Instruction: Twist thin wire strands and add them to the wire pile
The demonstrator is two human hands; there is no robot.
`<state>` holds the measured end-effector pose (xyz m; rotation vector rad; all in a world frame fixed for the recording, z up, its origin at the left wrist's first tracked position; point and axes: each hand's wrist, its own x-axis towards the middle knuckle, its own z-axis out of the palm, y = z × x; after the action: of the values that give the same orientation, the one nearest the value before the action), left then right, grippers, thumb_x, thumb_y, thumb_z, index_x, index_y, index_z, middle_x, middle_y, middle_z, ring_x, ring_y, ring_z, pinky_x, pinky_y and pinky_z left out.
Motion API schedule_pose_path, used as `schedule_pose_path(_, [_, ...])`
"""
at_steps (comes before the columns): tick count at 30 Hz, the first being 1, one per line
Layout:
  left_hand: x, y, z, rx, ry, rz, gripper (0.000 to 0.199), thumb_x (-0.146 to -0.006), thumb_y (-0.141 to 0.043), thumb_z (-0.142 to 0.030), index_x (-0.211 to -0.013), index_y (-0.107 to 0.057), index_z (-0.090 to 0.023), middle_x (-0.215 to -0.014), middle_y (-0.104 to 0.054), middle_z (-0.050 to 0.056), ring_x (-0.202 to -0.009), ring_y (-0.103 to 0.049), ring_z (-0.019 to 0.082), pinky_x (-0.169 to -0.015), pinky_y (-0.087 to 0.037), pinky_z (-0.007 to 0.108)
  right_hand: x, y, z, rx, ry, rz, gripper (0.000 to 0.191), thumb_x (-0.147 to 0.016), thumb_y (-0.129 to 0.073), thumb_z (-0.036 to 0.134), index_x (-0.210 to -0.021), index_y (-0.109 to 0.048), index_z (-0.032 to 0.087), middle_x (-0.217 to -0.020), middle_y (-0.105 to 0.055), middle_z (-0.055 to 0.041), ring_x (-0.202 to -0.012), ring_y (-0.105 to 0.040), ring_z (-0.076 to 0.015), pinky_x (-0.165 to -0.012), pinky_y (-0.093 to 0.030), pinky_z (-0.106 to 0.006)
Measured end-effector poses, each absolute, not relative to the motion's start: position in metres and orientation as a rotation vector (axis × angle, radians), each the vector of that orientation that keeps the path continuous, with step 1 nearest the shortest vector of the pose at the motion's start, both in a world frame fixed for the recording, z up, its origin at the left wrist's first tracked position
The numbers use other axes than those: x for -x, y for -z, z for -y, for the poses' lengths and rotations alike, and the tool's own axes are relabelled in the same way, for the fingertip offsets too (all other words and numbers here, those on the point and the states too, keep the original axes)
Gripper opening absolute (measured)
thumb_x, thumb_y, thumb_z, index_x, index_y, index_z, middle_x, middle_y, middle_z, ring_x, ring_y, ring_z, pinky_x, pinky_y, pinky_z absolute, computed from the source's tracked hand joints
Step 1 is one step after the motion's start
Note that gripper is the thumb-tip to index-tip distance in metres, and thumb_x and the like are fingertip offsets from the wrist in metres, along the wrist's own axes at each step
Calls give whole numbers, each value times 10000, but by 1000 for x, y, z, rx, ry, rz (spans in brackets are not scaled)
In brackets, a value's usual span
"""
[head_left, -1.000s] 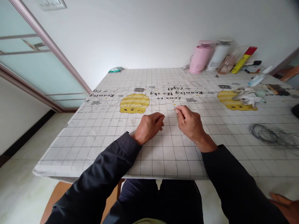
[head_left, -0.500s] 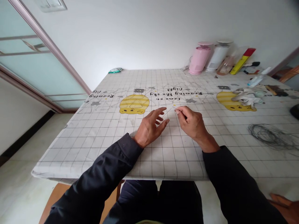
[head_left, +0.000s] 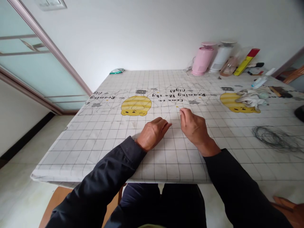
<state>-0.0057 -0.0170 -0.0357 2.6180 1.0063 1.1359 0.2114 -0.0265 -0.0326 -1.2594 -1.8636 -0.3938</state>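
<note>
My left hand (head_left: 152, 133) rests over the middle of the table, its fingers curled and pinched toward the thumb. What it holds, if anything, is too fine to tell. To its right, my right hand (head_left: 195, 129) is closed in a pinch, with a thin strand faintly visible near its fingertips. The two hands are a small gap apart, above the white checked tablecloth (head_left: 118, 152). A loose coil of thin dark wire (head_left: 273, 137) lies on the cloth to the right of my right hand.
Along the back right stand a pink cylinder (head_left: 203, 60), a white one (head_left: 218, 58), a bottle (head_left: 229, 66) and a yellow and red box (head_left: 244, 65). A crumpled cloth (head_left: 253, 98) and a clear bottle (head_left: 262, 79) lie at right. A green packet (head_left: 117, 71) sits at the back left.
The fingers of my left hand have gone from spread to closed. My right hand stays pinched and has turned slightly, in almost the same place.
</note>
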Motion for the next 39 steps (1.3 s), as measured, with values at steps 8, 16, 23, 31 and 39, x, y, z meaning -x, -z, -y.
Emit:
schedule_pose_path(8, [9, 36, 15, -2489, -1067, -949, 162, -1092, -691, -297, -1008, -714, -160, -964, -746, 67, -705, -674, 136, -652, -546, 277, -212, 38, 22, 1283, 304, 1765, 196, -1122, -543, 292, -1029, -689, 198, -696, -685, 0, -529, -555, -140, -556, -392, -290])
schedule_pose_path(16, [6, 32, 21, -2325, -1250, -864, 256, -1067, -719, -285, -1296, -716, -171, -1389, -700, 160, -954, -775, 167, -682, -653, 262, -213, 33, 22, 1299, 198, 1730, 201, -1093, -557, 317, -1021, -711, 211, -739, -737, -15, -562, -604, -154, -591, -426, -292])
schedule_pose_path(23, [5, 27, 18, -2057, -1231, -1091, 264, -1032, -738, -305, -1258, -715, -170, -1125, -802, 93, -793, -765, 146, -638, -618, 246, -210, 27, 24, 1328, 26, 1686, 216, -1075, -567, 357, -974, -700, 221, -681, -679, 3, -537, -543, -145, -599, -419, -298])
schedule_pose_path(31, [5, 25, 17, -1730, -1052, -1080, 164, -993, -666, -276, -912, -766, -173, -767, -738, 23, -580, -698, 126, -530, -570, 231, -212, 25, 24, 1412, -357, 1778, 288, -1070, -614, 457, -964, -738, 220, -743, -697, -22, -585, -534, -157, -564, -395, -306])
schedule_pose_path(39, [12, 21, 10, -1817, -1053, -1234, 155, -955, -619, -210, -852, -730, -183, -684, -713, 8, -549, -695, 137, -515, -529, 233, -214, 26, 27, 1487, -639, 1768, 306, -1101, -682, 421, -1311, -735, 205, -1306, -741, -113, -1078, -735, -246, -888, -642, -395])
